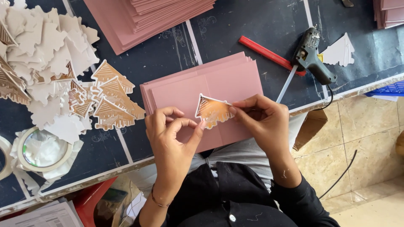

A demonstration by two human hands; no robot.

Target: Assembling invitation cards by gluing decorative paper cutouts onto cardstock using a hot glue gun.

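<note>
- Two hands hold one cutout (pixel 213 111) over a pink card stack (pixel 235 80) on the table (pixel 160 59).
- Left hand (pixel 170 134) pinches the cutout's bottom edge, thumb and finger pressed together on it.
- Right hand (pixel 259 115) pinches its right side, fingertips shut on the edge.
- Many more cutouts (pixel 110 101) lie in a pile to the left.
- One glue gun (pixel 311 54) lies near a red stick (pixel 269 54).

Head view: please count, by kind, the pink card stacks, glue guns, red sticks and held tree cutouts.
pink card stacks: 3
glue gun: 1
red stick: 1
held tree cutout: 1
Total: 6
</note>
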